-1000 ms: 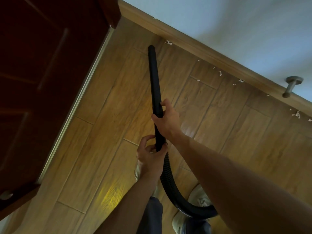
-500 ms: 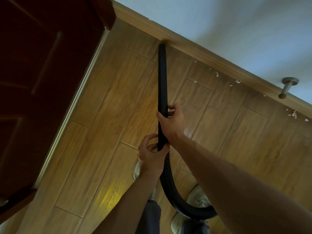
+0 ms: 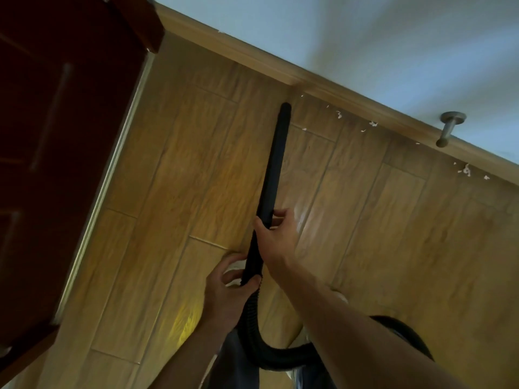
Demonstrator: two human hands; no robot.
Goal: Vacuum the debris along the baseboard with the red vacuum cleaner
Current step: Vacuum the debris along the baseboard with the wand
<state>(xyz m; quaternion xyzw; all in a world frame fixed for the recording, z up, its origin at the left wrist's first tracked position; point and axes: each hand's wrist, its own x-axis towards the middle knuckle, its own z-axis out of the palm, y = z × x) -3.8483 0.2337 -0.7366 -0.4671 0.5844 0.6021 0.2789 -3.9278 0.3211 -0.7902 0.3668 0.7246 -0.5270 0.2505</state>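
Two-handed hold on black rigid vacuum wand (image 3: 273, 164), tip near tan wooden baseboard (image 3: 252, 56).
Gripped mid-length by right hand (image 3: 276, 240), fingers curled round the tube; gripped lower by left hand (image 3: 224, 296), fingers wrapped round the joint with ribbed black hose (image 3: 252, 327). Tip down at wood-plank floor (image 3: 174, 178), just short of the baseboard, left of scattered white debris flecks (image 3: 339, 115) lying along the baseboard's foot. Dark red door (image 3: 56, 136) at left; grey metal door stop (image 3: 449, 127) on the wall at right.
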